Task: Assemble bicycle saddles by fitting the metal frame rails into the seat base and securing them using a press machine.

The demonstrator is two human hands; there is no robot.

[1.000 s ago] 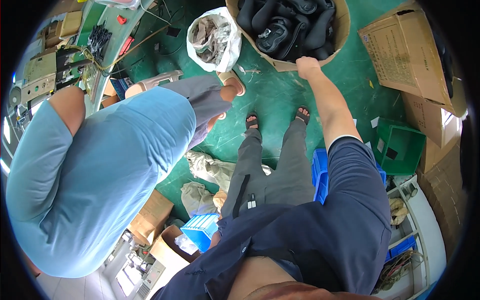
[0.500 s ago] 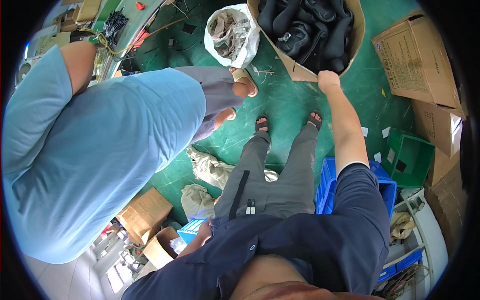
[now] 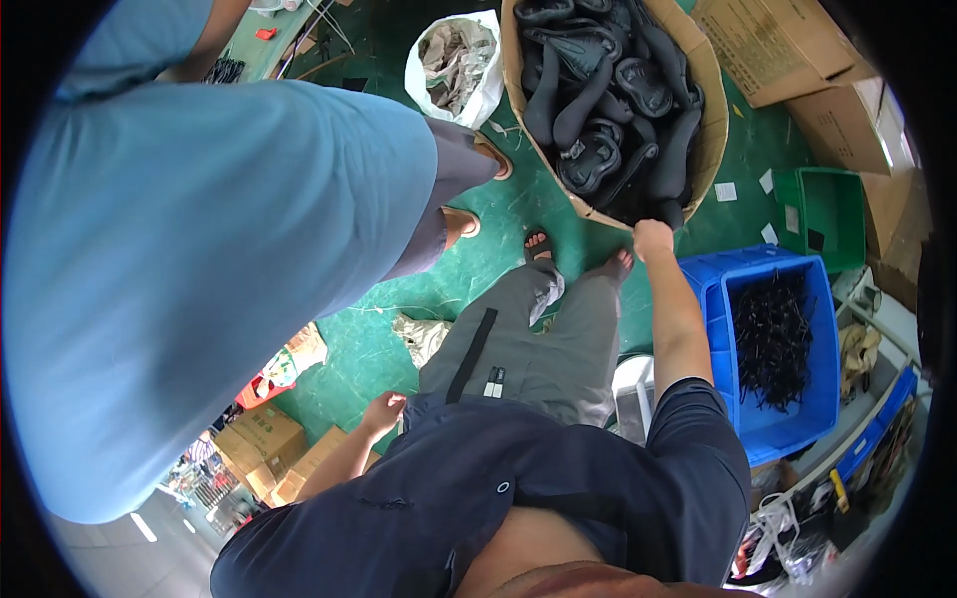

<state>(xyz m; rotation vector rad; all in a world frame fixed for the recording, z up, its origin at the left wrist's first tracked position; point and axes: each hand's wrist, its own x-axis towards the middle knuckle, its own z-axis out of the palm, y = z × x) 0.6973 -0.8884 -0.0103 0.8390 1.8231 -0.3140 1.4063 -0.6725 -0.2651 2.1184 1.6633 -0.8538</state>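
My right hand [image 3: 654, 239] is closed on the near rim of a large open cardboard box [image 3: 720, 130]. Curved black moulded parts [image 3: 588, 100], which look like padded seat pieces, fill this box. My right arm reaches forward, almost straight. Down by my left hip hangs my left hand [image 3: 384, 411], its fingers loosely bent and nothing visible in them. To the right of my right forearm stands a blue plastic bin [image 3: 822, 389] holding many thin black pieces [image 3: 773, 339].
A person in a blue shirt [image 3: 229, 219] stands close on my left. Beyond their feet is a white sack [image 3: 417, 85] of crumpled material. A green crate [image 3: 852, 224] and cardboard cartons [image 3: 778, 50] line the right side. More cartons [image 3: 261, 444] lie behind my left.
The cardboard box has come nearer to me with my right hand still on its rim. I have shifted backward, and the blue bin's contents now show. My left hand is more visible.
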